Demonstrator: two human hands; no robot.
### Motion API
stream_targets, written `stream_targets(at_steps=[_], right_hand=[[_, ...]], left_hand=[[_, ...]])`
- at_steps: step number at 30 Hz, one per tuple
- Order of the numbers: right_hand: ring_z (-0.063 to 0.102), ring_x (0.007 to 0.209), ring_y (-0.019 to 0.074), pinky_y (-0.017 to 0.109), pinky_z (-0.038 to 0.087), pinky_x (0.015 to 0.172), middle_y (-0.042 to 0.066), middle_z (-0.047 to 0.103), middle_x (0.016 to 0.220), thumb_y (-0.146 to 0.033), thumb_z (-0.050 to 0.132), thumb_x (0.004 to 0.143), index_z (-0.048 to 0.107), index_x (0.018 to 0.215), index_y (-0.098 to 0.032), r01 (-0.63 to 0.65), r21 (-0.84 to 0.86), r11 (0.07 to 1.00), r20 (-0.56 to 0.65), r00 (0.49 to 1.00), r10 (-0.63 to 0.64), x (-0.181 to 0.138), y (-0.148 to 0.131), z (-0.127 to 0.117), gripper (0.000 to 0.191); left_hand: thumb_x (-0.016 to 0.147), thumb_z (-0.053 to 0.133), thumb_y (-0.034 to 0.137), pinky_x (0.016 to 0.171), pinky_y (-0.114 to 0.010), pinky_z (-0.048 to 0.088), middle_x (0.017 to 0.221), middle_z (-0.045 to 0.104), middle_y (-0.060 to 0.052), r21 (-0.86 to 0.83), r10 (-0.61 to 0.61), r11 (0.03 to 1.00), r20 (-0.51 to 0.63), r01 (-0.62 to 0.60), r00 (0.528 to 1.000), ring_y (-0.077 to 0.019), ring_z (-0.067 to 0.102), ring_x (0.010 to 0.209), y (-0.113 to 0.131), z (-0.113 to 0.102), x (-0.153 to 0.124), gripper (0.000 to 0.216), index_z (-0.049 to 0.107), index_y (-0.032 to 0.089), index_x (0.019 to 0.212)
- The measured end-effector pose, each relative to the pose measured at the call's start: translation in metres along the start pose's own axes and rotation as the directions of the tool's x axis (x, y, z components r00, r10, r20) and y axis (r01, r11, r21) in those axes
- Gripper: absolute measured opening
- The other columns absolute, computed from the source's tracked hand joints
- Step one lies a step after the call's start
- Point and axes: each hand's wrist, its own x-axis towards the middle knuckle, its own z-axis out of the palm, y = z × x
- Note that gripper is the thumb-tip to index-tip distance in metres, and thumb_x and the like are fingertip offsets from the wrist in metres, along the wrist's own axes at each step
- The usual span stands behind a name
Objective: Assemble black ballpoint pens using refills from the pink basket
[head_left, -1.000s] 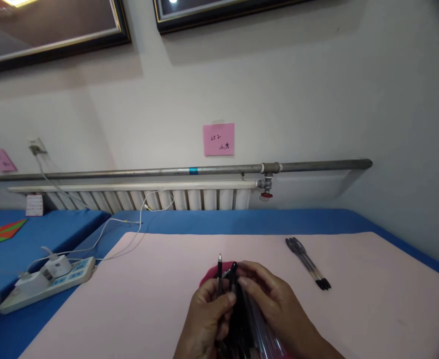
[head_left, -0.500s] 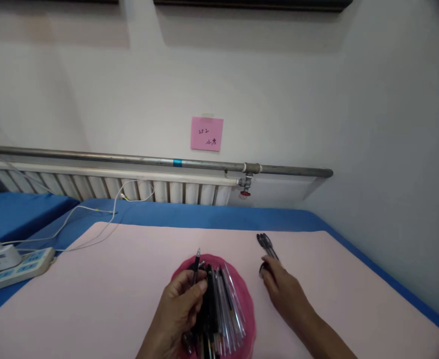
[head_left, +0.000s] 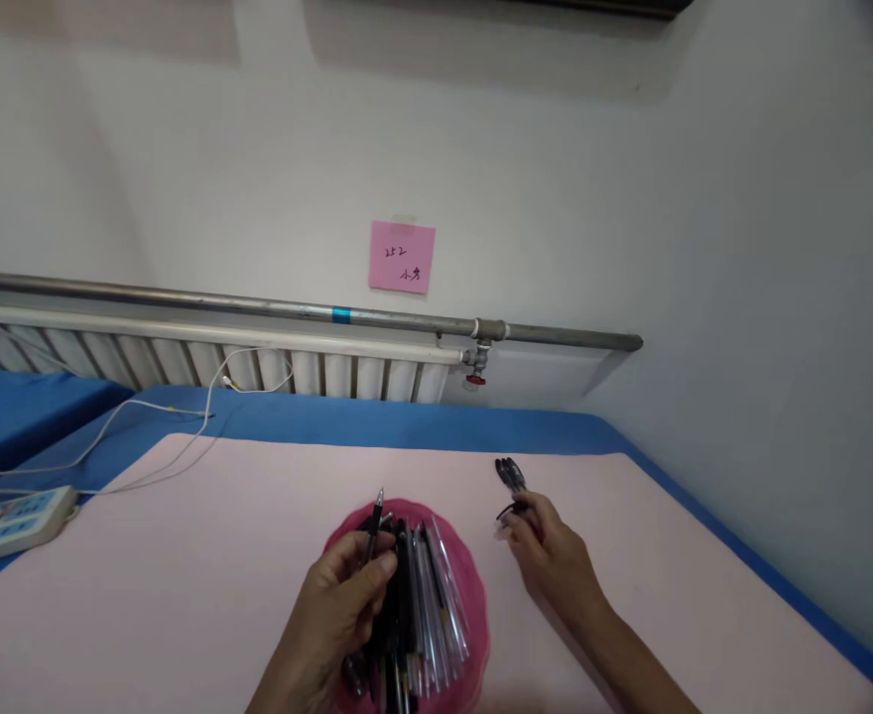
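Observation:
My left hand [head_left: 347, 585] is closed, pinching a black pen [head_left: 375, 521] with its silver tip pointing up. It is over the left side of a pink basket [head_left: 477, 605] with a wavy rim. Inside the basket lie several clear pen barrels [head_left: 447, 620] and black pens [head_left: 402, 595], partly hidden by my left hand. To the right, my right hand [head_left: 556, 555] is closed on a small black and clear piece [head_left: 511, 510], its kind unclear. Just beyond these fingers several black-capped pens [head_left: 511, 474] lie side by side, their lower ends hidden by the hand.
A pink sheet [head_left: 184, 565] covers most of the blue table [head_left: 377, 424]. At the left edge are a power strip [head_left: 27, 526] and white cables [head_left: 205, 412]. A radiator [head_left: 354, 377], a metal pipe [head_left: 273, 307] and a valve [head_left: 475, 377] line the wall behind.
My head view has shifted slightly to the right. My right hand has turned a little, showing more of the small black and clear piece at its fingertips. The left hand still pinches the pen.

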Motion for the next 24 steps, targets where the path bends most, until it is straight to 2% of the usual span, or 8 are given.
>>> stream_targets(at_steps=[4, 8, 11, 13, 19, 24], right_hand=[[0.065, 0.063, 0.0183, 0.029, 0.051, 0.059, 0.001, 0.068, 0.071, -0.034, 0.049, 0.079, 0.053, 0.100, -0.021, 0.009, 0.042, 0.999, 0.001, 1.000, -0.009, -0.002, -0.005, -0.004, 0.025], [0.065, 0.076, 0.0197, 0.032, 0.051, 0.069, 0.004, 0.069, 0.083, -0.038, 0.052, 0.078, 0.051, 0.105, -0.022, 0.004, 0.159, 0.987, -0.063, 0.998, 0.006, -0.001, -0.008, -0.007, 0.032], [0.062, 0.062, 0.0188, 0.031, 0.049, 0.060, -0.001, 0.065, 0.068, -0.036, 0.061, 0.072, 0.058, 0.092, -0.022, -0.059, 0.243, 0.968, -0.025, 0.997, 0.067, -0.002, -0.003, -0.001, 0.025], [0.059, 0.055, 0.0172, 0.030, 0.048, 0.055, -0.003, 0.061, 0.060, -0.035, 0.062, 0.072, 0.059, 0.091, -0.020, -0.090, 0.270, 0.959, 0.019, 0.996, 0.088, -0.003, 0.001, 0.003, 0.025], [0.058, 0.057, 0.0154, 0.029, 0.045, 0.052, -0.002, 0.059, 0.065, -0.046, 0.058, 0.076, 0.052, 0.108, -0.018, -0.130, 0.442, 0.887, 0.084, 0.991, 0.103, 0.000, 0.010, 0.005, 0.042], [0.060, 0.066, 0.0169, 0.030, 0.047, 0.057, 0.001, 0.062, 0.073, -0.040, 0.063, 0.074, 0.054, 0.110, -0.019, -0.168, 0.516, 0.840, 0.144, 0.984, 0.108, 0.003, 0.011, 0.001, 0.043]], left_hand=[[0.047, 0.082, 0.033, 0.041, -0.016, 0.027, 0.051, 0.053, 0.004, -0.020, 0.000, 1.000, -0.004, 0.000, 1.000, -0.0036, 0.039, 0.040, -0.003, -0.001, 0.002, 0.039, 0.065, 0.015, 0.078], [0.046, 0.083, 0.032, 0.042, -0.017, 0.029, 0.052, 0.053, 0.004, -0.047, -0.003, 0.999, 0.006, 0.004, 1.000, -0.0039, 0.040, 0.041, -0.005, -0.002, 0.003, 0.041, 0.066, 0.014, 0.078], [0.045, 0.083, 0.031, 0.040, -0.016, 0.027, 0.050, 0.052, 0.004, -0.044, -0.005, 0.999, -0.009, 0.004, 1.000, -0.0037, 0.038, 0.040, -0.003, 0.000, 0.001, 0.040, 0.066, 0.014, 0.077], [0.046, 0.083, 0.031, 0.039, -0.016, 0.025, 0.049, 0.051, 0.004, -0.036, -0.014, 0.999, -0.012, 0.014, 1.000, -0.0038, 0.038, 0.040, -0.001, 0.001, -0.001, 0.039, 0.066, 0.014, 0.076], [0.048, 0.082, 0.033, 0.038, -0.015, 0.022, 0.045, 0.048, 0.006, -0.022, -0.021, 1.000, 0.017, 0.022, 1.000, -0.0039, 0.037, 0.039, -0.003, 0.000, 0.001, 0.039, 0.066, 0.015, 0.079], [0.047, 0.082, 0.035, 0.038, -0.015, 0.023, 0.045, 0.049, 0.006, -0.026, -0.016, 1.000, 0.015, 0.016, 1.000, -0.0036, 0.037, 0.038, -0.004, 0.000, 0.002, 0.040, 0.066, 0.015, 0.079]])
